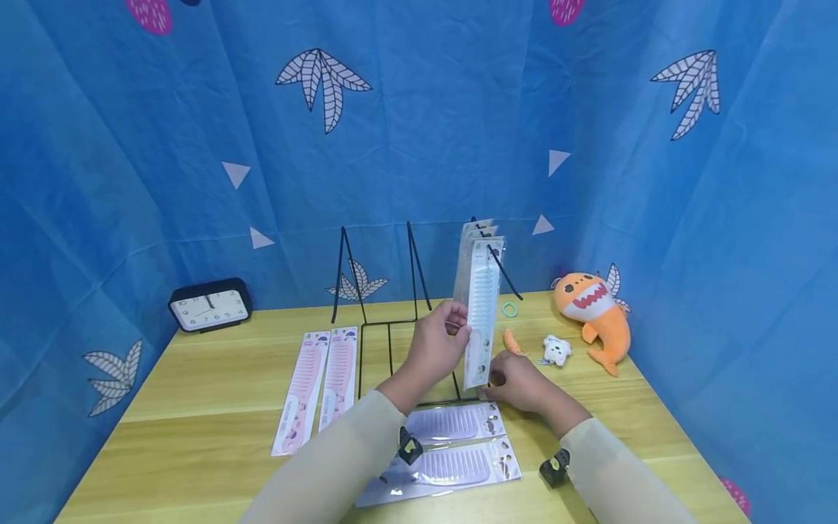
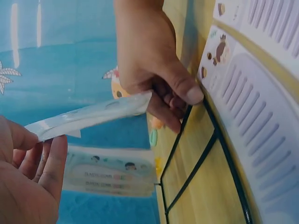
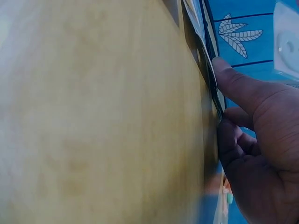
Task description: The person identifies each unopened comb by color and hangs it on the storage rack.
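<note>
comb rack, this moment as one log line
left hand: pinches pale plastic-packed comb | right hand: pinches black wire rack at corner | two purple plastic-packed combs: on wooden table

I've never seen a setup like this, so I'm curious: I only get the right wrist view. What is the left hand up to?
Observer: The left hand pinches a comb that hangs in its packaging from the rack.

Visitor: Nice! Are any other combs lying about that I can't see?

Observer: Yes, the head view shows two pink combs flat on the table, to the left of the rack.

Visitor: And what's beyond those, at the far left?

Observer: A clock with a black case stands near the back left corner.
</note>
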Demonstrator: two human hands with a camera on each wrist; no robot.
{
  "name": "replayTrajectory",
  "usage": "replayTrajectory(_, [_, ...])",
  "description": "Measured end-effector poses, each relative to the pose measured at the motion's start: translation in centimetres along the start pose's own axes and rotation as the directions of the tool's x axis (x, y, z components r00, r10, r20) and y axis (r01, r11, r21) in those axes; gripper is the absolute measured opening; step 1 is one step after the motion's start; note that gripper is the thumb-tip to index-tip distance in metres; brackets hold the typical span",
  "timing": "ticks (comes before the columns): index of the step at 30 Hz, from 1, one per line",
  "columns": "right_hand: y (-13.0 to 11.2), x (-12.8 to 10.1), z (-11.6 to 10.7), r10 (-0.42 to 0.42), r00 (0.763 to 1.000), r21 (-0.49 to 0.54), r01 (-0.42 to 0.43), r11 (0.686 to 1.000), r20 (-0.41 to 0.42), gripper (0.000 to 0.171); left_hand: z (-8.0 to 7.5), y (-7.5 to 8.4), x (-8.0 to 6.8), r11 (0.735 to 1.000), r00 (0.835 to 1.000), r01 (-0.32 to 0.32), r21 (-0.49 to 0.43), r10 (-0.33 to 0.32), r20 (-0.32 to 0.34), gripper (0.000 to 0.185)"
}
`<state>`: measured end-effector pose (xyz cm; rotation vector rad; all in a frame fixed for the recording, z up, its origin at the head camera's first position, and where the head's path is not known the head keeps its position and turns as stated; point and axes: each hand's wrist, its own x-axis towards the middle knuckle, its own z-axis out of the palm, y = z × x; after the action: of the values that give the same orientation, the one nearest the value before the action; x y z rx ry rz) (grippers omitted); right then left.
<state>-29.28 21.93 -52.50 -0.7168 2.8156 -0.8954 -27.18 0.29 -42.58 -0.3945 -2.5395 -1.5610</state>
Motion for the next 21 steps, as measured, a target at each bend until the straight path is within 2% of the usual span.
replayTrajectory(3, [0.0,0.0,0.1,-0.035,0.999,-0.042,0.035,0.998,-0.003,0.033,-0.1,-0.3,0.5,0.999,1.000,0.003,0.032,-0.003,-0.013,0.017])
replayTrajectory(10, [0.1,-0.2,0.0,0.006,1.000,-0.014,-0.005,1.000,0.010,0.061,0.0,-1.2,1.6,0.998,0.999,0.038,0.043,-0.038,-0.004,0.012])
replayTrajectory(14, [0.2,-0.2,0.0,-0.005,1.000,-0.036,0.006,0.999,0.013,0.064,0.2,-1.5,2.4,0.996,0.997,0.079,0.050,-0.080,0.007,0.008])
replayTrajectory(21, [0.2,0.0,-0.1,-0.028,1.000,-0.081,0.029,0.996,0.013,0.063,0.5,-1.7,3.5,0.991,0.993,0.117,0.058,-0.115,-0.028,0.005])
